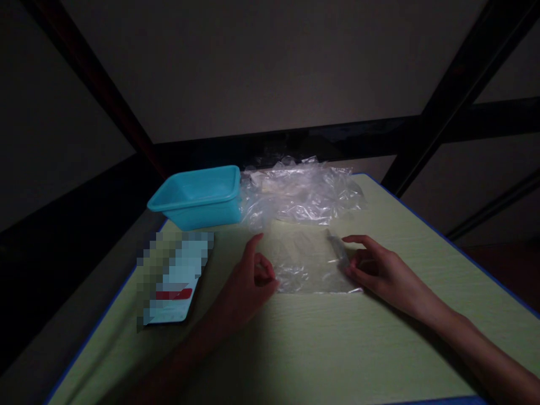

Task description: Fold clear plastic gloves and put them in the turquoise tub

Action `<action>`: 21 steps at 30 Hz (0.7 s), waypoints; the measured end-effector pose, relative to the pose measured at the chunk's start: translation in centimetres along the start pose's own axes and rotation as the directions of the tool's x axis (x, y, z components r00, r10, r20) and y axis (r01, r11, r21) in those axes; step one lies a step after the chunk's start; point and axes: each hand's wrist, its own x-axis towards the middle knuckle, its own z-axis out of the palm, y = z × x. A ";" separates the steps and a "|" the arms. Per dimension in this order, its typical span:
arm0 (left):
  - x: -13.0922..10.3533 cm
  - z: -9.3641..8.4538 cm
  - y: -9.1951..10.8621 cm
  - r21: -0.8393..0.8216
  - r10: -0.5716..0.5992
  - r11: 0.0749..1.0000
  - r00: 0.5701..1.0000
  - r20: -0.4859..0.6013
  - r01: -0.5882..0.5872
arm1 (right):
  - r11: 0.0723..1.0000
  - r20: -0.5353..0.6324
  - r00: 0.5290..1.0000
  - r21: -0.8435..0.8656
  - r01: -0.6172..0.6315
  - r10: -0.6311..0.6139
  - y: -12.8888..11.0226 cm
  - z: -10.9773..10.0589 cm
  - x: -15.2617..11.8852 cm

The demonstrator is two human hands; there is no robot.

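Note:
A clear plastic bag [306, 253] lies spread out on the table, slightly crinkled along its near edge. At its left side is my left hand [253, 284], thumb and curled fingers closed at the bag's edge while the index finger points up and away. My right hand [379, 273] pinches the bag's right side, where the film is folded up into a darker strip. Part of the right fingertips is hidden behind the thumb.
Behind the bag sits a heap of crumpled clear plastic bags [312, 194]. A turquoise plastic basin [202, 214] stands to its left. Nearer on the left lies a phone [175, 306], its screen partly pixelated. The pale green table [337, 349] has a blue edge; a wall rises behind it.

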 end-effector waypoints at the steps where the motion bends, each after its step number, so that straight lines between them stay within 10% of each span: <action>1: 0.0 -0.2 0.0 -0.011 -0.005 1.000 1.000 0.002 0.005 | 1.000 0.000 1.000 0.000 0.000 0.000 0.0 0.0 0.0; 21: -0.8 0.0 -1.4 0.094 0.173 0.980 0.984 0.034 -0.175 | 1.000 -0.006 1.000 -0.022 0.020 -0.020 -0.1 -0.1 0.1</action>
